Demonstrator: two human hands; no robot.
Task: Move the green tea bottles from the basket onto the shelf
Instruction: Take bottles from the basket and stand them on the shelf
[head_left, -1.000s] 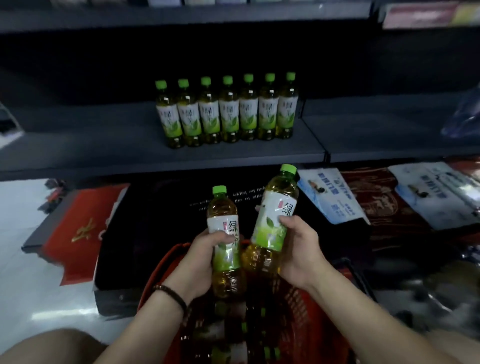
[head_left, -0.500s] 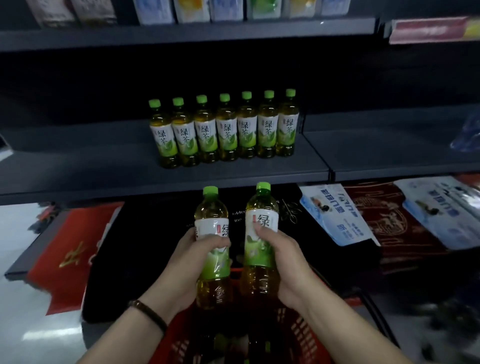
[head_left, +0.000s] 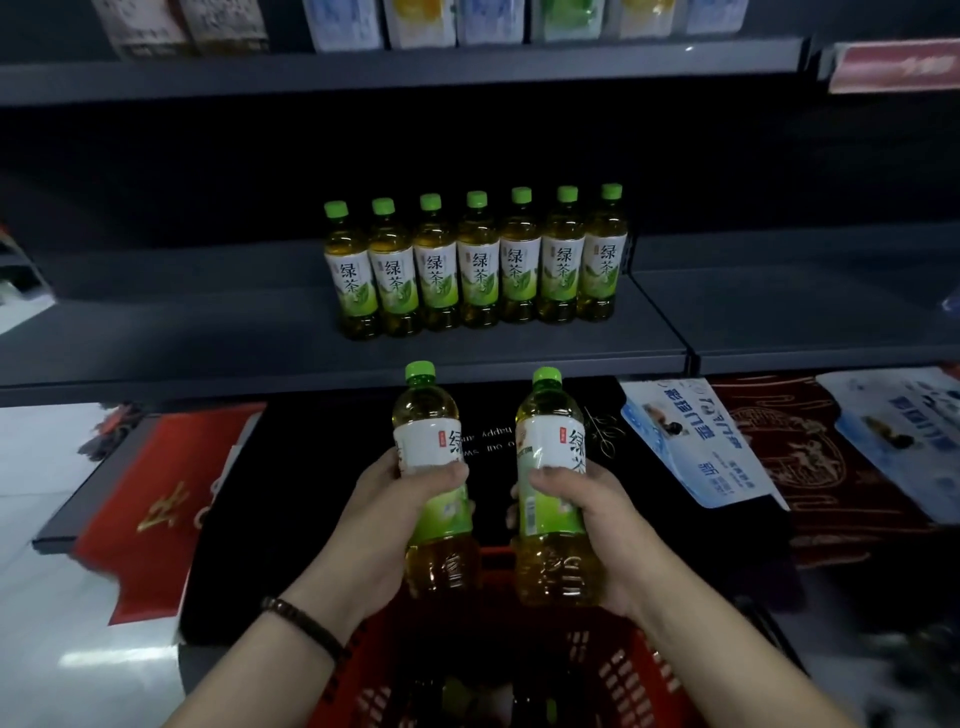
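- Nearest to me is the red plastic basket (head_left: 623, 670), at the bottom of the frame under my forearms. Its inside is dark and blurred; I think I can make out more green caps down there, but I can't be sure.
- My left hand (head_left: 384, 525) is wrapped around a green tea bottle (head_left: 434, 467), thumb across the white-and-green label. A dark beaded bracelet (head_left: 304, 623) sits on that wrist.
- My right hand (head_left: 592, 525) grips a second green tea bottle (head_left: 550, 467) the same way, thumb on the label near the barcode.
- Both held bottles are upright above the basket, side by side with a gap between them, green caps on and pointing towards the shelf.
- Past the bottles, a low level carries flat goods: a red packet with gold writing (head_left: 156, 499) on the left, a black item with pale lettering (head_left: 322, 467) in the middle, and blue-and-white packets (head_left: 691, 441) with dark red patterned ones on the right.
- Above that is the dark grey shelf (head_left: 208, 338). Seven green tea bottles (head_left: 475, 260) stand on it in one tight row, touching each other, labels forward, at the right end of that shelf panel.
- The shelf is bare to the left of the row.
- Furthest up, the upper shelf (head_left: 415, 67) holds pale packets (head_left: 415, 21), cut off by the frame's top edge.
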